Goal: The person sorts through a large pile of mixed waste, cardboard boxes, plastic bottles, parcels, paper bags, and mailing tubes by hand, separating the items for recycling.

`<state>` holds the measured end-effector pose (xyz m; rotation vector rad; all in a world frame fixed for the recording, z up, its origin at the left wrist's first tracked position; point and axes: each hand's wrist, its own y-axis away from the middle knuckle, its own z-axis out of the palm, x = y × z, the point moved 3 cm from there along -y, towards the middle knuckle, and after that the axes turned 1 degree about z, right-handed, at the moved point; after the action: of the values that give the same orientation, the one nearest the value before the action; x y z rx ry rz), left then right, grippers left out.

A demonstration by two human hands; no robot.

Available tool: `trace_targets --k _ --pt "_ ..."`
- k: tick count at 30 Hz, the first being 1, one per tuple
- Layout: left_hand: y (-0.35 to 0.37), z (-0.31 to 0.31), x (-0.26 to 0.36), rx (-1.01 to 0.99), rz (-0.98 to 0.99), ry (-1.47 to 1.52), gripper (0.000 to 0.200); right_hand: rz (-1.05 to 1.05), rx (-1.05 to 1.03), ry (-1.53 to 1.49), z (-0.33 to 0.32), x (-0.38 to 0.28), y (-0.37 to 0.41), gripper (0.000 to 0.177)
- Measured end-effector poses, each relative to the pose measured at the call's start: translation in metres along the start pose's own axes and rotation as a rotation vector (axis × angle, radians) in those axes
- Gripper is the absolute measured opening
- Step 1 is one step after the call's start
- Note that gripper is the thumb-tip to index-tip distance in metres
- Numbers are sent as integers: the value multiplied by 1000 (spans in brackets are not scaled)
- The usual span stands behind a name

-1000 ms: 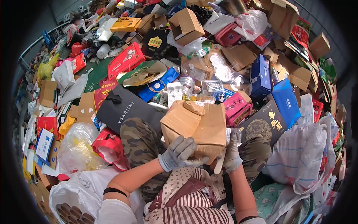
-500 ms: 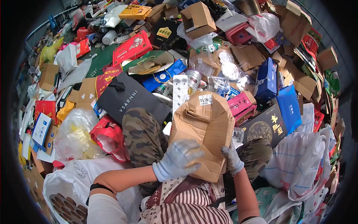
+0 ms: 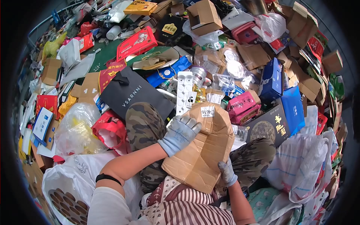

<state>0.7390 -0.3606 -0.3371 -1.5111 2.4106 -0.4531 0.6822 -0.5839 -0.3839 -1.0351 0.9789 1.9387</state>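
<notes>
A crumpled brown cardboard piece (image 3: 204, 150) with a white label near its top lies over my lap, between my knees. My left hand (image 3: 180, 134), in a pale grey-blue glove, is closed on its upper left edge, fingers curled over the top. On the lower right edge my right hand (image 3: 227, 172), gloved the same way, grips the cardboard with the thumb on the near face. Beyond the cardboard are a white moulded tray (image 3: 184, 90) and a pink box (image 3: 243, 107).
Mixed waste surrounds my legs. A black paper bag (image 3: 137, 93) lies ahead left, a clear plastic bag (image 3: 80, 129) at the left. A white sack (image 3: 71, 176) holding tubes is at the lower left, white woven sacks (image 3: 296, 165) at the right. A person (image 3: 83, 11) is far back left.
My left hand has moved up from the cardboard's face to its upper left edge and closed there. The cardboard has come down toward my lap, and my right hand has moved lower with it.
</notes>
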Motion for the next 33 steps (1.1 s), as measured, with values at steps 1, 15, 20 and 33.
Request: trace_targets --k 1,15,20,33 --pt "0 1 1 0 -14 -6 35 0 6 -14 2 0 0 78" --pt "14 1 -28 -3 36 21 22 -29 -49 3 14 -16 2 85" --pt "14 -21 -41 11 59 193 17 -15 -86 65 4 -16 2 89" --pt "10 -38 -27 -86 100 140 15 82 134 323 17 -64 38 78"
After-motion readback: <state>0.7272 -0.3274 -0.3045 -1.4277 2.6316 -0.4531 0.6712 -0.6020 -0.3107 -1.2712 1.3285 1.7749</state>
